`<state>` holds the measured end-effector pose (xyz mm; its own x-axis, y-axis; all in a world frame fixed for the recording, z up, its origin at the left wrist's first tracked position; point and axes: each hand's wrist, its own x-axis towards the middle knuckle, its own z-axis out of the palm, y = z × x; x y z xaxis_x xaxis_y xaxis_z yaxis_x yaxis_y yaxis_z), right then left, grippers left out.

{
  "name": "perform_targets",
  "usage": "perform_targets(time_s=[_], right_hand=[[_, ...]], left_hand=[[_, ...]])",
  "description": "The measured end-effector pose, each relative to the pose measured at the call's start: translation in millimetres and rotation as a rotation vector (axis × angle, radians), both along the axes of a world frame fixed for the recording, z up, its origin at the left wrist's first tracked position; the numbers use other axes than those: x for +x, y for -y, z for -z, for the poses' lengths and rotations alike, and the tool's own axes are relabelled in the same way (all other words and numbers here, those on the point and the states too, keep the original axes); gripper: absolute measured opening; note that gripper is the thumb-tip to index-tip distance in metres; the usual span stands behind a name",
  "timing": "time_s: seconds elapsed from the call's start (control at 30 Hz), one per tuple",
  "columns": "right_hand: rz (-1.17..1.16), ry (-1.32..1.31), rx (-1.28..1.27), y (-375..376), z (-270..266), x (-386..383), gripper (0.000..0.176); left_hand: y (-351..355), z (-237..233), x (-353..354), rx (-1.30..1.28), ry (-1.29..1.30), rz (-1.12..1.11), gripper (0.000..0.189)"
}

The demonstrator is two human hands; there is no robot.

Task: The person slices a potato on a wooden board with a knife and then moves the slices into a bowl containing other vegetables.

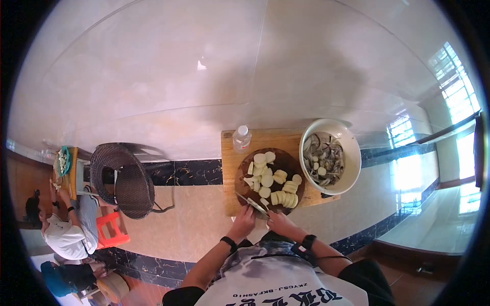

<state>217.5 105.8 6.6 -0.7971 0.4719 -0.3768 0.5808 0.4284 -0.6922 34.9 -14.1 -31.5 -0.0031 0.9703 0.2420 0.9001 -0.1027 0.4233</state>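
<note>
My right hand (279, 224) is closed around the handle end of a knife (255, 205), whose blade slants up to the left over the near edge of a round dark cutting board (244, 179). Right beside the blade is my left hand (245, 220), its fingers bent and pressed together; what they hold is too small to make out. Several pale round slices (266, 180) lie in loose piles and overlapping rows on the board, some next to the knife.
The board rests on a wooden table (228, 153) with a clear bottle (242, 138) at the back. A white bowl (352, 171) of sliced food stands right. Leftward are a wicker chair (133, 186), a red stool (113, 230), a person (69, 237) working and another person (64, 278).
</note>
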Motion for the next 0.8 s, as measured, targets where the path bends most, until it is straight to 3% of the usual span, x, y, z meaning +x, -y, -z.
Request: perform_targets(time_s=[0.1, 0.2, 0.3, 0.37, 0.5, 0.7, 0.8], right_hand=[[0.019, 0.076, -0.014, 2, 0, -14, 0.026], [0.018, 0.107, 0.064, 7, -13, -17, 0.024], [-0.062, -0.062, 0.102, 8, 15, -3, 0.022], [-0.072, -0.043, 0.094, 3, -21, -3, 0.022], [0.012, -0.017, 0.073, 2, -38, 7, 0.023], [0.188, -0.062, 0.045, 17, -16, 18, 0.026], [0.245, -0.042, 0.005, 20, -29, 16, 0.027]], left_hand=[[2, 14, 6, -0.003, 0.122, -0.068, 0.030], [2, 15, 6, -0.005, 0.049, -0.035, 0.032], [4, 13, 3, -0.002, 0.086, -0.049, 0.032], [3, 7, 2, -0.067, 0.020, -0.028, 0.034], [1, -4, 1, -0.096, -0.036, -0.009, 0.036], [-15, 2, 4, -0.011, -0.084, -0.004, 0.039], [-13, -1, 5, -0.001, -0.012, -0.050, 0.041]])
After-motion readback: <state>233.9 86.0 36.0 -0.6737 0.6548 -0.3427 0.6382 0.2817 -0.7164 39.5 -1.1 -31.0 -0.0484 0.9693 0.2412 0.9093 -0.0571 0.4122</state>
